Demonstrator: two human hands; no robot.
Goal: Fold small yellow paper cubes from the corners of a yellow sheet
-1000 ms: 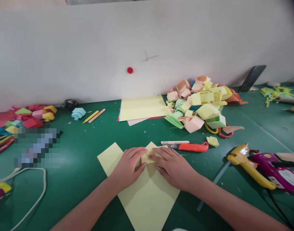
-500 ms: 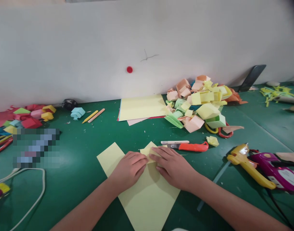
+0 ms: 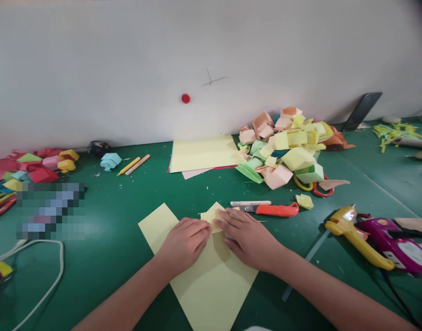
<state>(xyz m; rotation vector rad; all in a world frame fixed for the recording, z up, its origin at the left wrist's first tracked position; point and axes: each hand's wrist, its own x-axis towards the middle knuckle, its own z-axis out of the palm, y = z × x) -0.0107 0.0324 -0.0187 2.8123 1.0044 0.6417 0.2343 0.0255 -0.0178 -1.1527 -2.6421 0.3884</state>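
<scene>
A small folded piece of pale yellow paper (image 3: 207, 216) lies between my two hands, on top of large pale yellow sheets (image 3: 216, 294) spread on the table. My left hand (image 3: 188, 241) has its fingers pressed together on the piece's left side. From the right, my right hand (image 3: 248, 236) presses its bent fingers over the same piece, hiding part of it. Just beyond the right hand lie a white pen (image 3: 251, 203) and a red box cutter (image 3: 278, 209) with its blade out. A small crumpled yellow paper (image 3: 304, 201) rests beside the cutter.
Folded paper shapes (image 3: 286, 147) are heaped at the back right, over scissors (image 3: 323, 189). A yellow glue gun (image 3: 361, 241) lies to the right. A paper stack (image 3: 204, 154) stands against the wall. At left are a pixelated object (image 3: 52, 209) and a white cable (image 3: 60, 266).
The view shifts very slightly. Both hands stay in place on the folded paper, with almost no visible movement.
</scene>
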